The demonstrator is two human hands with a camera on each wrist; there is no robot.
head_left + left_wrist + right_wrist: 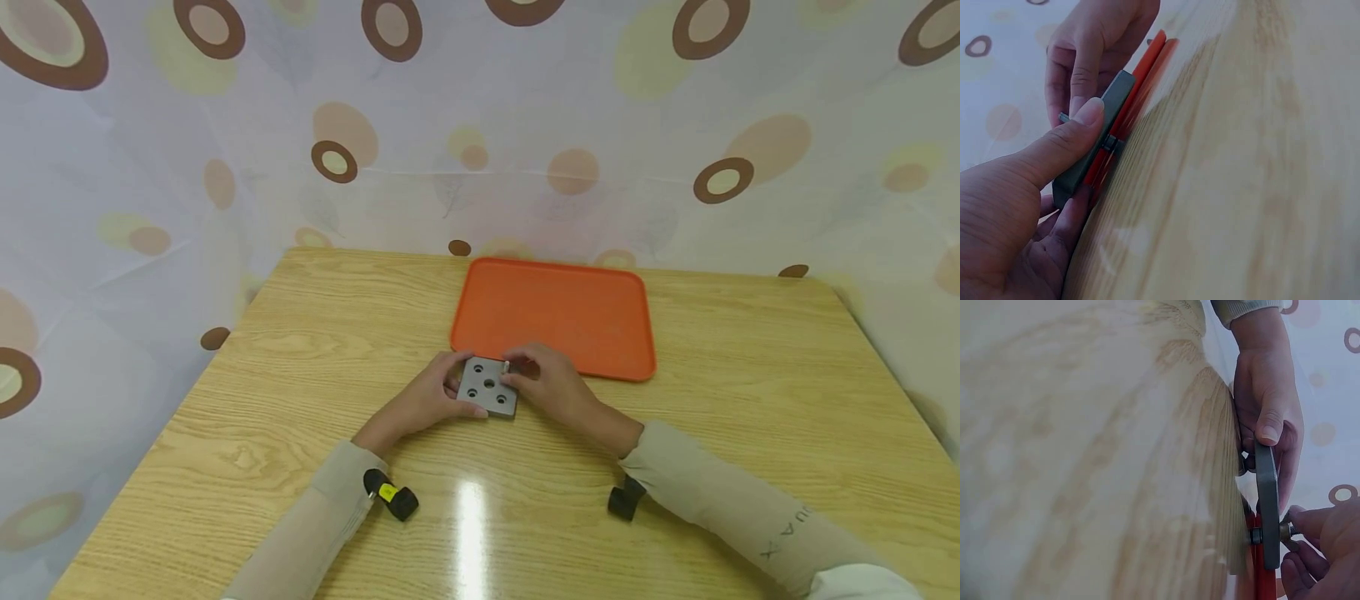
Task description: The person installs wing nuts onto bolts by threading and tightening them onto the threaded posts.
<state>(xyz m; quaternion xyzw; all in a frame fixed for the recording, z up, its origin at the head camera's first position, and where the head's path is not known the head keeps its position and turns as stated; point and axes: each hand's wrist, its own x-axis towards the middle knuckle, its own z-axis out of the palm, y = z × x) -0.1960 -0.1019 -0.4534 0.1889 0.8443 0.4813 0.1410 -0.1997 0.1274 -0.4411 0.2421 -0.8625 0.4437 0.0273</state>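
A square grey metal plate (488,395) with several round holes is held level just in front of the orange tray. My left hand (431,395) grips it from the left, thumb on the near edge and fingers at the far side. At the plate's far right corner, my right hand (553,385) pinches a small metal bolt (506,367) between thumb and forefinger. The right wrist view shows the bolt (1285,532) upright over the plate (1267,494). Dark stubs (1255,535) stick out from the plate's underside, holding it off the table.
An orange tray (555,312) lies behind the plate on the wood-grain table (337,333). Patterned cloth (525,108) hangs along the table's back and sides. Each wrist carries a small black camera (401,502).
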